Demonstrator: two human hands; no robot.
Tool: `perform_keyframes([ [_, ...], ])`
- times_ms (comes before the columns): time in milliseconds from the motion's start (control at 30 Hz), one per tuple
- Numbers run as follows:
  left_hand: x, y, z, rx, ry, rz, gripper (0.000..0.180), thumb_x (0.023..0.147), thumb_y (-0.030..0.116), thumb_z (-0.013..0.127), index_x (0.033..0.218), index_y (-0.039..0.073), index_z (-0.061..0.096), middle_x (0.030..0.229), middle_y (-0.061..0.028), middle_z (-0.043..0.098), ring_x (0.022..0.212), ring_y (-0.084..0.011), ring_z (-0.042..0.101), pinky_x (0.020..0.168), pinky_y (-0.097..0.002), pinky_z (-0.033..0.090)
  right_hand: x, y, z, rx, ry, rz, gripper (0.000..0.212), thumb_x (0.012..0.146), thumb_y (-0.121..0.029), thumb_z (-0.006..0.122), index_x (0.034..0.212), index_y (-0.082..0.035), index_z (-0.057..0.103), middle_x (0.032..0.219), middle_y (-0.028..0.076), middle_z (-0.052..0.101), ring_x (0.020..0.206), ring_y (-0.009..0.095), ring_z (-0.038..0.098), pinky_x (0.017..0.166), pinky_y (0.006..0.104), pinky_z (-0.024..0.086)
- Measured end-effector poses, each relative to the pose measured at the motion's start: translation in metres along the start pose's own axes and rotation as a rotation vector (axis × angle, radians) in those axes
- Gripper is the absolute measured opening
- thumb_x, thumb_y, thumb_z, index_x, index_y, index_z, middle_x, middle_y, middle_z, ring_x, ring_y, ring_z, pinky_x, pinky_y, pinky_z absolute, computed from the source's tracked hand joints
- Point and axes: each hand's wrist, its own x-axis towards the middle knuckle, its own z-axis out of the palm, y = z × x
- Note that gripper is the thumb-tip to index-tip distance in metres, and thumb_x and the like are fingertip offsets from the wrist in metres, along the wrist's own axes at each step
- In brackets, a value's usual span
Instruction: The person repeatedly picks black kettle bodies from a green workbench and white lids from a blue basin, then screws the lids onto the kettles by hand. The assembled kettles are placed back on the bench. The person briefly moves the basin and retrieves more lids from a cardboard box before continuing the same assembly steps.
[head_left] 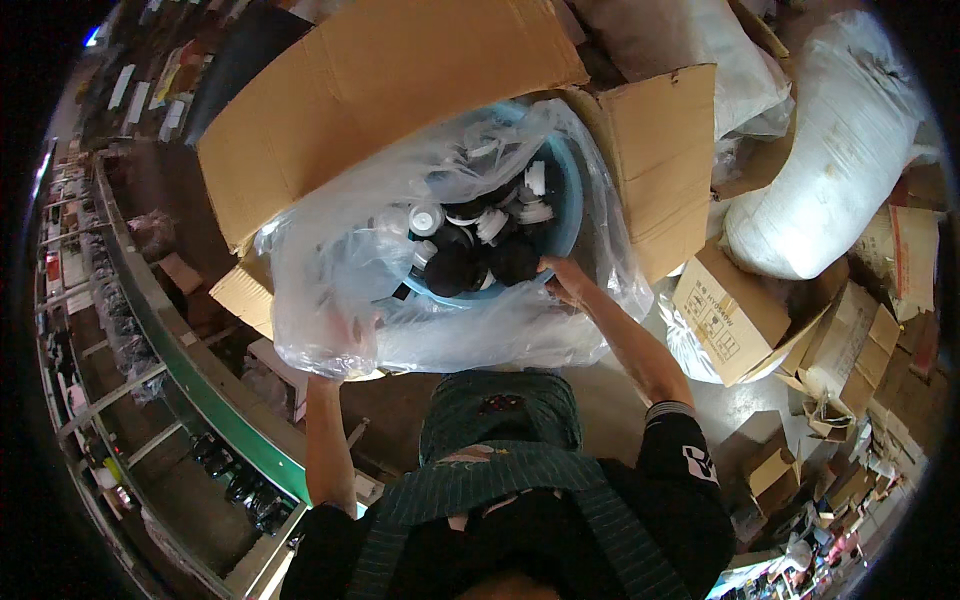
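A blue plastic basin [568,205] tilts inside a big open cardboard box [400,80] lined with a clear plastic bag [330,270]. Several black and white round caps [470,250] lie in the basin. My right hand [565,280] grips the basin's near rim. At the lower left of the bag, my left hand [340,345] clutches the plastic, partly hidden under its folds.
A green conveyor [200,390] with dark parts runs along the left. Large white sacks [830,170] stand at the right. Smaller cardboard boxes [730,320] crowd the floor at right. Shelving lines the far left.
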Motion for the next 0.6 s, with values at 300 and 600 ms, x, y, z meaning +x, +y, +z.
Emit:
perform_keyframes([
  [300,-0.001,-0.026,-0.04,-0.002,0.089,0.061,0.023,0.112,0.04,0.036,0.121,0.024,0.05,0.108,0.0027,0.053,0.091,-0.0176,0.049,0.078,-0.0471,0.039,-0.111,-0.042,-0.023,-0.178,0.075,0.241,0.024,0.094,-0.038,0.067,0.098,-0.015,0.062,0.055,-0.004,0.04,0.036,0.01,0.029,0.035,0.0306,0.022],
  [600,0.06,-0.076,-0.041,0.002,0.155,-0.011,0.028,0.112,0.041,0.036,0.131,0.024,0.047,0.122,0.0014,0.051,0.104,-0.0202,0.05,0.088,-0.0512,0.039,-0.163,0.029,-0.057,0.211,0.195,0.113,0.02,0.089,-0.03,0.07,0.089,-0.017,0.056,0.071,0.0,0.048,0.053,0.015,0.042,0.048,0.0322,0.034],
])
